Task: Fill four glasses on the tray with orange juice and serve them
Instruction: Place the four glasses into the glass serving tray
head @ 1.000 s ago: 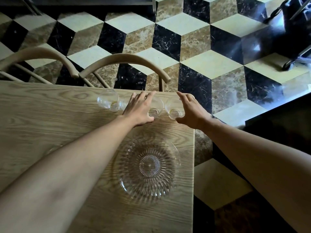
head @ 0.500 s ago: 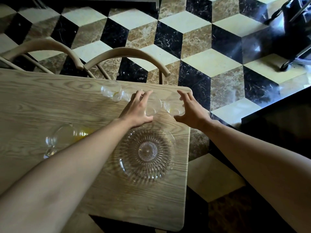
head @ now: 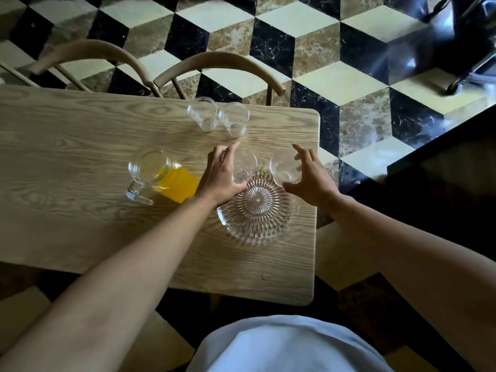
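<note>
- The left hand (head: 222, 174) is gripping one empty clear glass (head: 243, 165), fingers and thumb curled round its wall, right at the far rim of the ribbed glass tray (head: 257, 232).
- The right hand (head: 308, 178) is gripping a second empty glass (head: 283, 166) the same way, at the tray's far right rim; whether either base is resting on the tray or hanging just above it cannot be told.
- The tray is lying directly beneath and toward the person from both held glasses, so the coming move appears to turn on a short pull inward and a set-down; both glasses are standing close to upright, mouths up.
- Two more empty glasses are standing side by side near the table's far edge: the far left glass (head: 202, 114) and the far right glass (head: 234, 119), just beside one another and well apart from the tray, beyond both hands.
- The left hand is looking slightly nearer that pair.
- A glass pitcher (head: 158, 173) holding orange juice (head: 178, 183) is standing to the left of the tray, just beside the left wrist, its handle pointing toward the person.
- By my judgement the task is at an early stage: no glass is holding juice.
- All of this is sitting on a pale wooden table (head: 67, 157), with two curved chair backs (head: 220, 63) showing beyond its far edge over a cube-patterned marble floor (head: 335, 81).
</note>
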The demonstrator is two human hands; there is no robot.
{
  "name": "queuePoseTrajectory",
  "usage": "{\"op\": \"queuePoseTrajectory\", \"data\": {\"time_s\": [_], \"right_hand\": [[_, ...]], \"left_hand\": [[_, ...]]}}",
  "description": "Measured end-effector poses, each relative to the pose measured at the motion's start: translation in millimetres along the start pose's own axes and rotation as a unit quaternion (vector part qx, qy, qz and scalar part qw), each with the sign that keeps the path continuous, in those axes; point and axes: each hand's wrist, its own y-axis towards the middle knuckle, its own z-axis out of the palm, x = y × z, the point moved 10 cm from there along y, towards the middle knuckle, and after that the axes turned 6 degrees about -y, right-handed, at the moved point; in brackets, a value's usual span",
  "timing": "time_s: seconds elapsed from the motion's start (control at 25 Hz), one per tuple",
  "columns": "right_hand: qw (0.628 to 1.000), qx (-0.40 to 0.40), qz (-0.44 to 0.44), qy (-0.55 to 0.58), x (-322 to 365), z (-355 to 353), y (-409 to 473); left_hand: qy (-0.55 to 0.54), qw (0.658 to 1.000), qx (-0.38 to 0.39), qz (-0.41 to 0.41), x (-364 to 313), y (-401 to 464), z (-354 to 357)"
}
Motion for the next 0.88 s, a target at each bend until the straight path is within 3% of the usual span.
{"op": "queuePoseTrajectory", "data": {"time_s": [0.88], "right_hand": [[0.999, 0.038, 0.009, 0.011, -4.4, 44.2, 5.3]], "left_hand": [[-0.001, 0.999, 0.046, -0.022, 37.8, -2.2, 32.6]]}}
